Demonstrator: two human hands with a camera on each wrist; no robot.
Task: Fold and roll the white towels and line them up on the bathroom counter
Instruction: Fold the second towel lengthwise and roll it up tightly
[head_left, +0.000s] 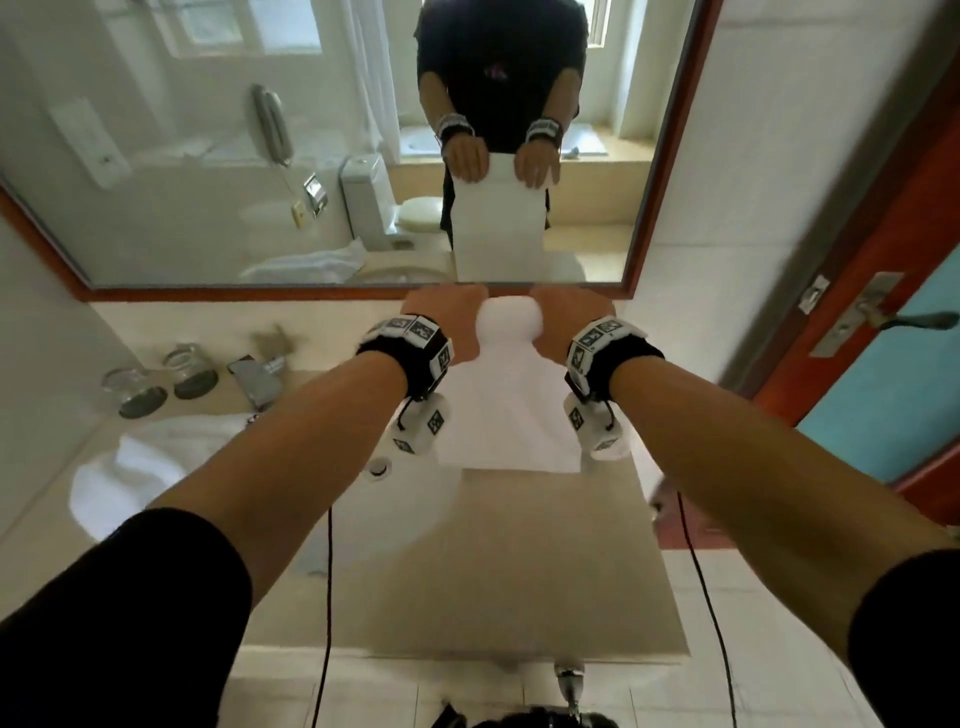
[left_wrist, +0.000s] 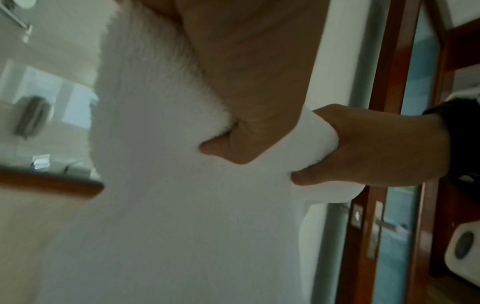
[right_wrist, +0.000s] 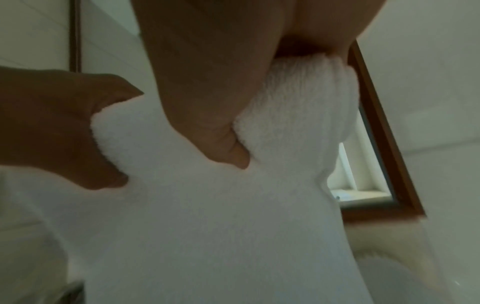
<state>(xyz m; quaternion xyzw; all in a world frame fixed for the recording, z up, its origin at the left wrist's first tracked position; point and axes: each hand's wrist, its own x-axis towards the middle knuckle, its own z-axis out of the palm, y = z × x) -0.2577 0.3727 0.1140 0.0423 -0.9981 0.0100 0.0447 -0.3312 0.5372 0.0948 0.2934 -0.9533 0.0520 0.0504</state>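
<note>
A folded white towel (head_left: 506, 410) hangs upright in front of the mirror, its lower edge near the beige counter (head_left: 493, 571). My left hand (head_left: 444, 314) grips the towel's top left and my right hand (head_left: 566, 317) grips its top right, with a rounded bulge of towel between them. In the left wrist view my left hand (left_wrist: 246, 92) curls over the towel (left_wrist: 168, 185), thumb pressed into the cloth, and the right hand (left_wrist: 376, 148) clamps the far end. The right wrist view shows my right hand (right_wrist: 202, 92) and left hand (right_wrist: 52, 127) on the towel (right_wrist: 207, 226).
A second white towel (head_left: 150, 457) lies heaped in the sink at left. Two glass jars (head_left: 135, 392) and a chrome faucet (head_left: 260, 374) stand behind the sink. The mirror (head_left: 208, 156) backs the counter. A red-framed door with a lever handle (head_left: 883, 317) is at right.
</note>
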